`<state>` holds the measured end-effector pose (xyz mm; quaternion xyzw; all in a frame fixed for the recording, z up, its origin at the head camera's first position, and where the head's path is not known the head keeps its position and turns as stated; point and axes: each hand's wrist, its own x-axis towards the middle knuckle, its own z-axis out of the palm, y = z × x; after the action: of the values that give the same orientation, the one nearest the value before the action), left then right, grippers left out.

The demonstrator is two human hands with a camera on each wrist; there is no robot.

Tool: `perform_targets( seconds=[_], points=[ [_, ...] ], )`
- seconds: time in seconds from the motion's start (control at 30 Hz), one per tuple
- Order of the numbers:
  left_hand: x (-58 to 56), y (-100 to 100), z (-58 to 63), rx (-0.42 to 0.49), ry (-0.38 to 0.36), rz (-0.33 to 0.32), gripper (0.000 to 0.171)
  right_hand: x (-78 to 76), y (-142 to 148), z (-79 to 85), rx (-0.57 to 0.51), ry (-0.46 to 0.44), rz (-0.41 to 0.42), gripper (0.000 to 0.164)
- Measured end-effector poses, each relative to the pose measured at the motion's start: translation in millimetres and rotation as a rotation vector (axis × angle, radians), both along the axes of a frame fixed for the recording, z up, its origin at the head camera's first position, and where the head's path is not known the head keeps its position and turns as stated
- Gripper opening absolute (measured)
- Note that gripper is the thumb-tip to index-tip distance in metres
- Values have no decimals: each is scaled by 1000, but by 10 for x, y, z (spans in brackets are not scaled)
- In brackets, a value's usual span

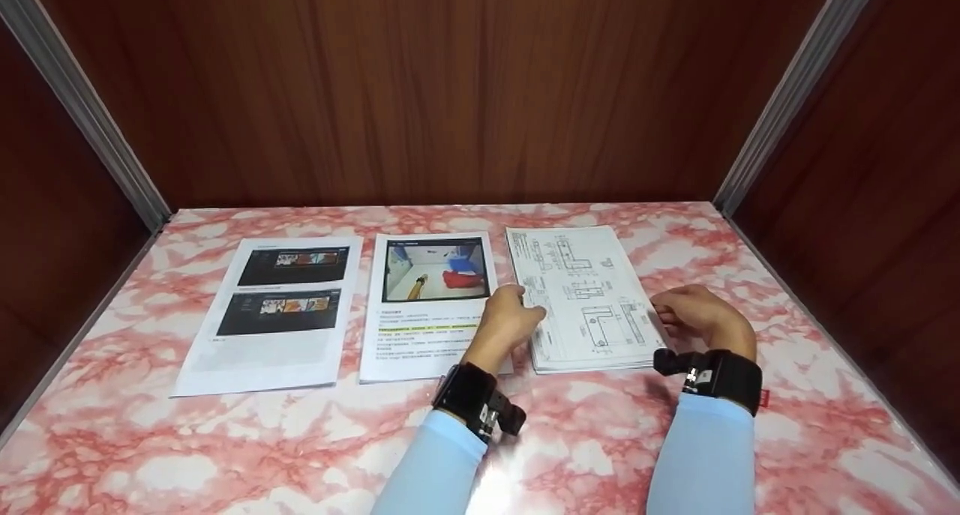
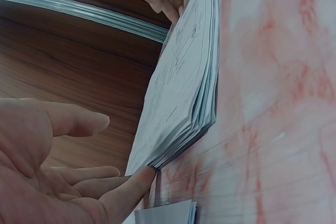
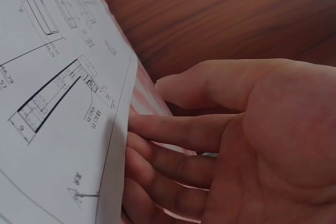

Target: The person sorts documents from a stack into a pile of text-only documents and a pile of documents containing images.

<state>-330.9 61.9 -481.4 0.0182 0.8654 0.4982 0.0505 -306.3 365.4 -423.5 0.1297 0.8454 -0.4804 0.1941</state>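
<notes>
Drawing stack [image 1: 581,290]: on table [image 1: 300,455], at 3 o'clock from the left hand [image 1: 510,321], at 9 o'clock from the right hand [image 1: 701,314] | long axis: nearly 12–6 o'clock | fingers: both sets loosely extended, thumbs apart, touching its side edges, gripping nothing | nearer hand: neither

Your sleeves [image 1: 435,470] are light blue below black wristbands [image 1: 466,396], and your table [image 1: 585,440] is marbled in pinkish red and white. Your paper stack [image 1: 589,279] is white with black line drawings, while the middle sheet [image 1: 397,311] carries a picture [image 1: 439,269] with red and blue patches above a yellow-highlighted line of text. To your left, a white sheet [image 1: 262,361] bears two blackish pictures, and the wall [image 1: 450,88] is reddish-brown with dark wood grain.
</notes>
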Motion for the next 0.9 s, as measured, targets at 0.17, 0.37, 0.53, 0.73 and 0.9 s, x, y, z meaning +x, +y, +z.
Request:
perform_targets(
  seconds=[0.17, 0.37, 0.53, 0.73, 0.9],
  points=[
    [64, -19, 85, 7, 4, -7, 60, 3, 0, -12, -3, -3, -21, 44],
    [310, -100, 451, 62, -16, -28, 65, 21, -5, 23, -8, -7, -53, 55],
    [315, -137, 551, 127, 67, -21, 52, 57, 5, 97, -32, 85, -84, 73],
    [315, -195, 587, 164, 90, -38, 40, 43, -50, 155, -49, 174, -45, 62],
    [297, -294, 653, 162, 94, -48, 37, -12, -169, 210, -46, 235, 11, 42]
  ],
)
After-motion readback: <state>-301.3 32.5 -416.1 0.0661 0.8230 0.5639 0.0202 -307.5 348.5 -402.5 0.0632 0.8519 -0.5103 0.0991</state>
